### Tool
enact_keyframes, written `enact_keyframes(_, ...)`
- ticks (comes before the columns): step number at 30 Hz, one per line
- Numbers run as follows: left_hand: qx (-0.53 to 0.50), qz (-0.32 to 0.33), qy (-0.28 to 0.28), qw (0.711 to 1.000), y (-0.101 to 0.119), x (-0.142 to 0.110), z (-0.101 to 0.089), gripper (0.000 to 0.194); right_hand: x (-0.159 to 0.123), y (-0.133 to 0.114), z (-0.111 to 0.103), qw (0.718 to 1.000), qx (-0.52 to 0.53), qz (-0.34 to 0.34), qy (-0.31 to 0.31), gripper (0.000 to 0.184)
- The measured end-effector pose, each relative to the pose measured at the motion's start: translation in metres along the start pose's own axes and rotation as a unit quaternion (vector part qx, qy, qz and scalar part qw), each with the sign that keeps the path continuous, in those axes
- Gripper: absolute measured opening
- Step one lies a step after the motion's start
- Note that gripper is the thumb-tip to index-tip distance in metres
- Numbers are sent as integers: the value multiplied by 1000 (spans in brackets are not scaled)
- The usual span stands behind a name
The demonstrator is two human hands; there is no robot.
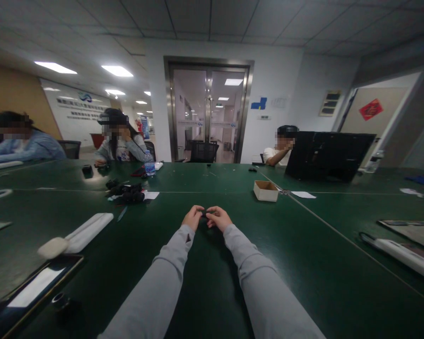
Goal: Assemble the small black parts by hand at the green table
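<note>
Both my arms in grey sleeves reach out over the dark green table [212,263]. My left hand [193,217] and my right hand [217,218] meet in front of me, fingers curled and pinched together. Between their fingertips sits a small black object [204,214], too small to name. Both hands hold it just above the table top.
A small open cardboard box [266,190] stands ahead right. A pile of black parts [129,193] lies ahead left, with a water bottle [149,165] behind. A white bar [86,231], a tablet [31,289] and a black ring [59,298] lie near left. A black monitor [327,155] stands right. Three people sit at the far side.
</note>
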State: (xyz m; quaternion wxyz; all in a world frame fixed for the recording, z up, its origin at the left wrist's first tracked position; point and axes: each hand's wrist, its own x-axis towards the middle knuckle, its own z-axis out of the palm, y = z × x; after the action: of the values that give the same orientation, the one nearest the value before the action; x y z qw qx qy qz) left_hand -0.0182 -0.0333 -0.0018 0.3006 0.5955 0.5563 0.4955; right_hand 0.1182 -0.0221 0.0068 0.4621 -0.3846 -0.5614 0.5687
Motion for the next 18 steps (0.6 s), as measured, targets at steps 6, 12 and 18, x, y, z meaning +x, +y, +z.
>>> enact_keyframes(6,-4,3,5,1000,-3,1,1,21,-3,-4,1,1000,-7,-2,-4,26)
enact_keyframes(12,-12,1,-9,1000,-4,1,1,23,-4,-5,2,1000,-9,-2,0,25)
enact_keyframes(18,-24,2,-13,1000,-2,0,1,24,-2,-2,1,999,12,-11,29,38)
